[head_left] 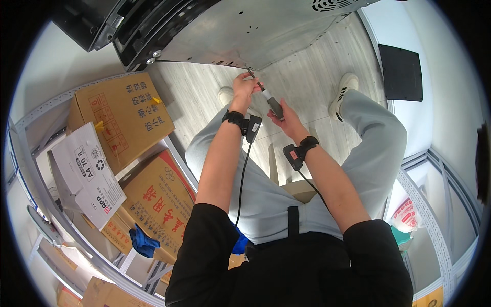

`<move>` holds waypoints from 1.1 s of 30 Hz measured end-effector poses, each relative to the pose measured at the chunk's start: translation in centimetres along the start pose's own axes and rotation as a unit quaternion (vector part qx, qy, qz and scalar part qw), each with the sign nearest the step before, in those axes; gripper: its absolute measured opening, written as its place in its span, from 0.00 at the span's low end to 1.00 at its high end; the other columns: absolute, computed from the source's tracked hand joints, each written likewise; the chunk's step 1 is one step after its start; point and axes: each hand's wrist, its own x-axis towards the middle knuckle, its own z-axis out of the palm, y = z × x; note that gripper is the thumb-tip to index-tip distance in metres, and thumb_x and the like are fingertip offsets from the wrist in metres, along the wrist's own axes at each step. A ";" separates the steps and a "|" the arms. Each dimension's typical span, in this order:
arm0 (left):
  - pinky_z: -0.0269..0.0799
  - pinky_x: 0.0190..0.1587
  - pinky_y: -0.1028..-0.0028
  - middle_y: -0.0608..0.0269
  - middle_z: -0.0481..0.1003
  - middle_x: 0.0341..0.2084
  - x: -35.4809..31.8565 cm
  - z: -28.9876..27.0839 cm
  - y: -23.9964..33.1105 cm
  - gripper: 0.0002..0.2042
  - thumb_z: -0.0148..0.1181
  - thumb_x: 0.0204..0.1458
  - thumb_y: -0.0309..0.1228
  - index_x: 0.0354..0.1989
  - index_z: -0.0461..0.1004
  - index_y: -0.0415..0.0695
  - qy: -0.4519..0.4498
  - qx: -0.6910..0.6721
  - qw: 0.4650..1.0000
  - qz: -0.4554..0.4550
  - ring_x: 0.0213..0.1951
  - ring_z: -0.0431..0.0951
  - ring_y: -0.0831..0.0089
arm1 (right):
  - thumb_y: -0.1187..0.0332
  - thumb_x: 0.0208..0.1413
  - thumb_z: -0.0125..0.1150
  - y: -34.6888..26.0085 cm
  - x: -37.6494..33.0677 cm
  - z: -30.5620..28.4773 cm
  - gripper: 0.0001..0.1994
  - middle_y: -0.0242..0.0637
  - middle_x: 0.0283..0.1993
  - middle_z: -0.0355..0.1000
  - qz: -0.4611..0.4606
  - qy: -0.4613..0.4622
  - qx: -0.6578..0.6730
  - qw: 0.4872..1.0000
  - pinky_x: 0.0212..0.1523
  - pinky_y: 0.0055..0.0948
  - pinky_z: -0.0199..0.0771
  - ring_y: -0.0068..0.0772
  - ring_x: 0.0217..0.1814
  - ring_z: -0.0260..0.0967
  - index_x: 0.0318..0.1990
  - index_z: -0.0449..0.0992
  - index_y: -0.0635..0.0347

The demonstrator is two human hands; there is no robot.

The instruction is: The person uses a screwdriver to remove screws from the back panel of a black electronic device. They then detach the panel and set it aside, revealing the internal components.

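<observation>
A screwdriver (275,106) with a grey handle and a lighter collar slants up to the left between my hands. My right hand (289,122) is closed round the rear of its handle. Higher up, my left hand (243,89) pinches around the thin shaft near its front end; my fingers partly hide it. The shaft's tip meets, or nearly meets, the lower edge of a large grey metal casing (215,38). Whether a screw sits at the tip is too small to tell. Both wrists carry black straps with small cabled boxes.
Cardboard boxes (123,115) and a flattened white carton (87,171) fill metal shelving on the left, with a blue cloth (143,241) beside them. A black panel (401,72) leans at the right wall. More shelving (427,220) holds bags at lower right. My legs flank the work.
</observation>
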 end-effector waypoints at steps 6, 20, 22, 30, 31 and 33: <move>0.75 0.32 0.72 0.56 0.73 0.30 -0.4 0.3 0.7 0.17 0.57 0.48 0.24 0.45 0.60 0.33 -0.034 -0.035 0.999 -0.018 0.31 0.78 0.66 | 0.53 0.58 0.47 0.4 0.8 -1.6 0.19 0.37 0.39 0.69 -0.026 -0.022 -0.007 0.999 0.37 0.18 0.70 0.29 0.38 0.68 0.45 0.67 0.61; 0.76 0.33 0.70 0.57 0.71 0.28 0.1 0.0 0.0 0.11 0.53 0.48 0.20 0.41 0.65 0.38 -0.037 -0.062 0.997 -0.016 0.31 0.76 0.67 | 0.53 0.58 0.47 0.1 0.6 -1.7 0.20 0.40 0.41 0.67 -0.005 0.002 0.054 0.999 0.38 0.23 0.72 0.30 0.39 0.69 0.47 0.65 0.61; 0.76 0.34 0.71 0.58 0.71 0.29 -0.1 -0.3 0.2 0.11 0.51 0.49 0.20 0.41 0.65 0.38 -0.051 -0.085 0.995 -0.031 0.31 0.76 0.67 | 0.53 0.59 0.45 0.0 0.6 -1.8 0.20 0.39 0.37 0.68 0.001 -0.002 0.046 0.999 0.37 0.22 0.73 0.29 0.37 0.69 0.46 0.64 0.63; 0.73 0.27 0.76 0.59 0.72 0.30 -0.6 0.8 0.4 0.14 0.58 0.44 0.20 0.41 0.65 0.35 0.019 -0.028 0.999 0.000 0.28 0.75 0.73 | 0.61 0.56 0.53 0.3 -0.1 -1.6 0.18 0.38 0.44 0.65 -0.068 -0.013 0.024 0.997 0.39 0.22 0.73 0.30 0.40 0.69 0.49 0.62 0.59; 0.73 0.27 0.76 0.59 0.72 0.30 -0.2 0.5 0.2 0.15 0.58 0.43 0.20 0.41 0.65 0.35 0.019 -0.014 1.000 0.013 0.27 0.75 0.72 | 0.62 0.55 0.53 0.3 -0.2 -1.4 0.18 0.38 0.45 0.64 -0.068 -0.021 0.017 0.997 0.40 0.22 0.73 0.30 0.40 0.68 0.50 0.62 0.58; 0.74 0.27 0.75 0.56 0.72 0.31 0.3 0.2 0.0 0.17 0.58 0.43 0.19 0.42 0.63 0.33 0.025 -0.009 0.999 0.024 0.26 0.75 0.70 | 0.62 0.55 0.53 0.2 -0.6 -1.0 0.18 0.38 0.46 0.64 -0.070 -0.022 0.022 0.997 0.41 0.23 0.73 0.30 0.40 0.68 0.50 0.61 0.58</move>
